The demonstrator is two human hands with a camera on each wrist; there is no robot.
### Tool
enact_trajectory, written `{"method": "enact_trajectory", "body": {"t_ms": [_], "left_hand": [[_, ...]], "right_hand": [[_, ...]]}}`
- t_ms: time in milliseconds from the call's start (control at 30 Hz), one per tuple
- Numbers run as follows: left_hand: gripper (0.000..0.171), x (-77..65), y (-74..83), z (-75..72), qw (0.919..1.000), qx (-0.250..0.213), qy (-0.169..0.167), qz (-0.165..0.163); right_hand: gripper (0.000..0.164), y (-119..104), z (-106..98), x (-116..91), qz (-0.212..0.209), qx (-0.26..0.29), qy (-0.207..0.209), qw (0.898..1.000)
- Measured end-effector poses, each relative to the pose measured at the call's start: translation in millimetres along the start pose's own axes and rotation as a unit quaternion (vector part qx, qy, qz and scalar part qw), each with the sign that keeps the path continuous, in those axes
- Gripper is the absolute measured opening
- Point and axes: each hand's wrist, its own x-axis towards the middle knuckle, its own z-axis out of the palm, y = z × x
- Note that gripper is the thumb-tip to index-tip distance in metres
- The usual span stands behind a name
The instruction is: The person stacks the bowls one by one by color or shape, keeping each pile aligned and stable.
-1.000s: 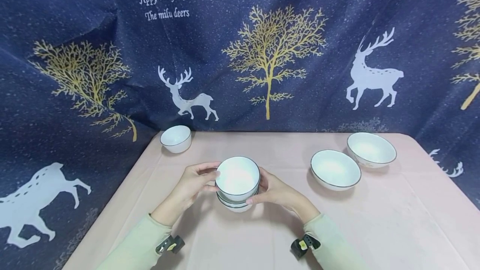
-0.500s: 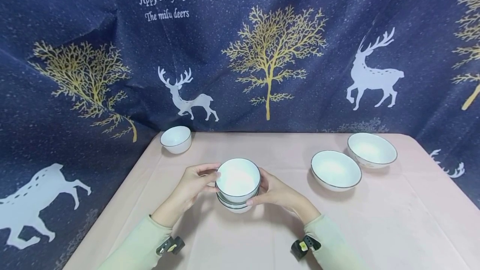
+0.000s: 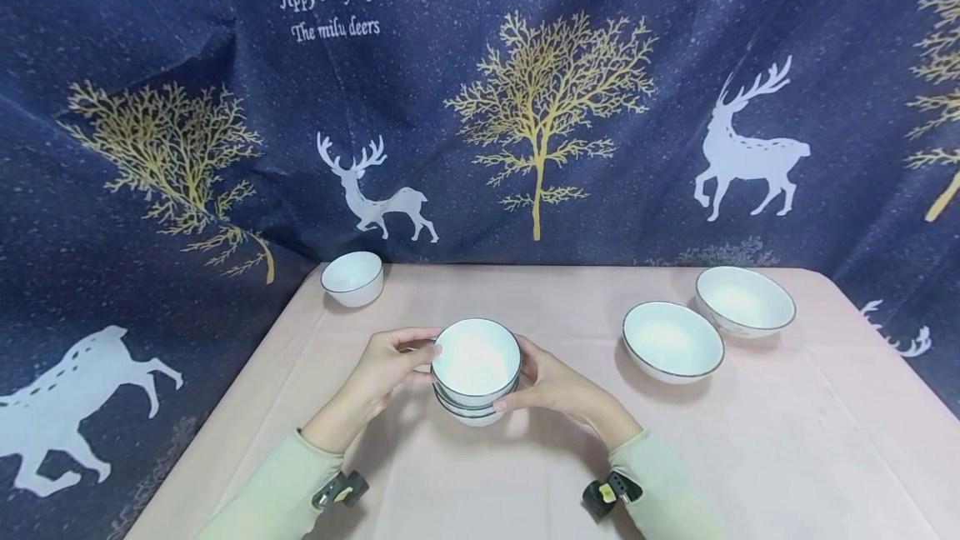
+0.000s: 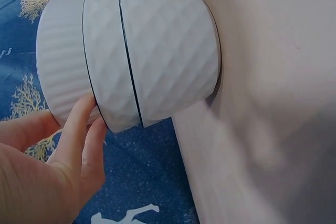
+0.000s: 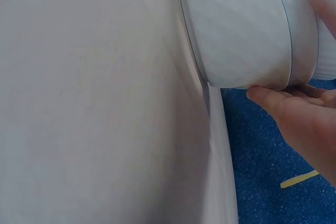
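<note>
A stack of three white bowls with dark rims stands on the table in front of me. The top bowl (image 3: 477,357) has ribbed sides; the middle bowl (image 4: 107,61) and the bottom bowl (image 4: 173,51) below it carry a diamond relief. My left hand (image 3: 386,365) pinches the top bowl at its left side, thumb at the rim and fingertips lower down. From the right, my right hand (image 3: 558,386) holds the stack around the middle bowl, its thumb at the front. In the right wrist view that hand's fingers (image 5: 268,98) lie along the lower bowls.
A small white bowl (image 3: 352,277) sits at the back left corner of the pink-covered table (image 3: 795,432). Two wider white bowls, a nearer one (image 3: 672,342) and a farther one (image 3: 745,301), stand close together at the right. A blue deer-patterned cloth (image 3: 600,190) hangs behind.
The top bowl has sunk very slightly onto the stack. Both hands keep nearly the same place and grip, and the other bowls stay put.
</note>
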Motion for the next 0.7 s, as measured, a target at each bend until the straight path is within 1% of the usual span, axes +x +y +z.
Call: {"method": "enact_trajectory", "body": {"t_ms": [300, 533, 700], "left_hand": [[0.031, 1.2, -1.5, -2.5, 0.9999, 0.014, 0.006, 0.003], [0.029, 5.1, -4.4, -5.2, 0.9994, 0.031, 0.014, 0.008], [0.028, 7.9, -6.6, -6.5, 0.999, 0.041, 0.017, 0.003]], "right_hand": [[0.105, -0.1, 0.4, 0.2, -0.001, -0.002, -0.001, 1.0], [0.103, -0.8, 0.6, 1.5, -0.006, -0.006, -0.001, 1.0], [0.102, 0.1, 0.2, 1.8, -0.007, -0.002, -0.002, 1.0]]}}
